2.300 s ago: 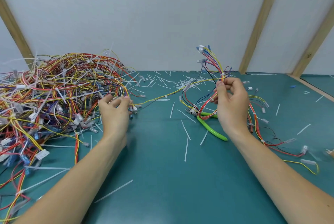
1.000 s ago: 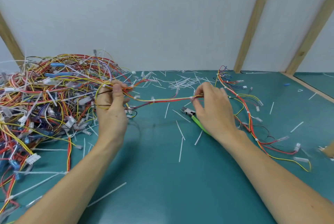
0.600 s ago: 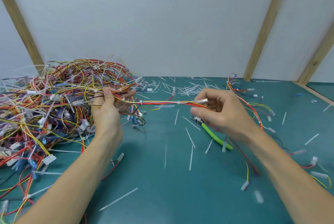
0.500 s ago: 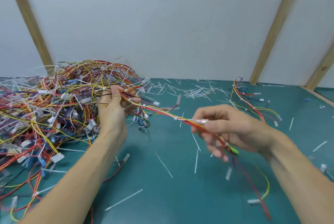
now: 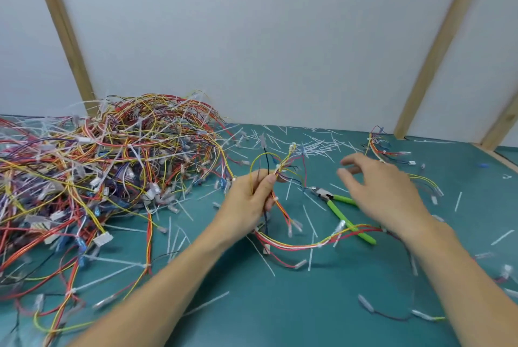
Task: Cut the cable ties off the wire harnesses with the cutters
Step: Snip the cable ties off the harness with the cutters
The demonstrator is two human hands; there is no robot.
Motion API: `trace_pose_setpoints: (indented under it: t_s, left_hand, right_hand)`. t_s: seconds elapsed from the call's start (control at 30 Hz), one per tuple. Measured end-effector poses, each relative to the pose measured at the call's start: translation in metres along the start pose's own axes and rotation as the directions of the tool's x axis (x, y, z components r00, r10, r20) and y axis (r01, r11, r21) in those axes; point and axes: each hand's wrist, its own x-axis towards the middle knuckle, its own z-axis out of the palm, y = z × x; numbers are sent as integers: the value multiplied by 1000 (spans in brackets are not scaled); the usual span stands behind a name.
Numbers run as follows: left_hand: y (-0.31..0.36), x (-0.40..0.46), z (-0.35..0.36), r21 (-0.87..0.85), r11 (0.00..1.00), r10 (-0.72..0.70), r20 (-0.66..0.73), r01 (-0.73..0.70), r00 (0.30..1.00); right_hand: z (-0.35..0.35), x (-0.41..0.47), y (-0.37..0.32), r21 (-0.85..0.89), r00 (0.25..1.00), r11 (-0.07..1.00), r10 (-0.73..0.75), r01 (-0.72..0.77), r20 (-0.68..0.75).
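1. My left hand [image 5: 249, 201] grips one wire harness [image 5: 283, 175] upright, fingers curled round its stems; a white cable tie [image 5: 278, 167] sits just above my fingertips.
2. My right hand [image 5: 384, 192] is empty, fingers spread and loose, hovering above the green-handled cutters [image 5: 340, 208], which lie on the teal surface [image 5: 280, 304] just right of the held harness. It is blurred, so I cannot tell whether it touches the handles.
3. The rest of that harness trails down across the surface and passes over the cutter handles. I judge this the likeliest snag: lifting the cutters could drag the trailing wires and tug the bundle out of my left grip.
4. The large tangle of uncut harnesses [image 5: 106, 167] lies on the left, well apart from the cutters. A small finished bundle [image 5: 384, 147] rests at the far right.
5. Cut tie offcuts [image 5: 308, 147] litter the surface; one under the handles could spoil my pickup.
6. The tie sits tight against thin wires, so a careless bite could nick insulation.
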Motion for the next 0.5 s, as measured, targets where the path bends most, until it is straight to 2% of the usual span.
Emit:
trace_pose_setpoints:
  t_s: [0.07, 0.1, 0.13, 0.27, 0.33, 0.4, 0.43, 0.5]
  left_hand:
    - [-4, 1, 1, 14, 1000, -14, -38, 15, 999]
    - [-5, 2, 0, 14, 1000, -20, -58, 21, 998]
    - [-6, 2, -1, 14, 1000, -25, -75, 26, 997]
    - [-6, 2, -4, 63, 995, -63, -149, 73, 987]
    - [-4, 4, -4, 61, 993, -92, -198, 106, 976]
    - [-1, 6, -5, -21, 993, -120, -197, 119, 973]
    - [0, 5, -6, -57, 993, -113, -170, 104, 979]
    - [0, 3, -7, -81, 995, -58, -100, 50, 993]
  right_hand:
    - [1, -4, -6, 19, 959, 1000, 17, -23, 281]
    - [2, -7, -9, 23, 929, 1000, 12, -22, 369]
    - [3, -9, -12, -2, 917, 1000, 3, -3, 398]
    - [-8, -14, -20, -121, 971, 992, -12, 42, 238]
    - [-16, -16, -20, -189, 966, 981, 10, 40, 258]
    - [-18, -20, -23, -250, 948, 967, 34, 49, 317]
    - [-18, -22, -26, -258, 960, 965, 21, 54, 280]
    - [-14, -22, -32, -215, 997, 974, -59, 66, 42]
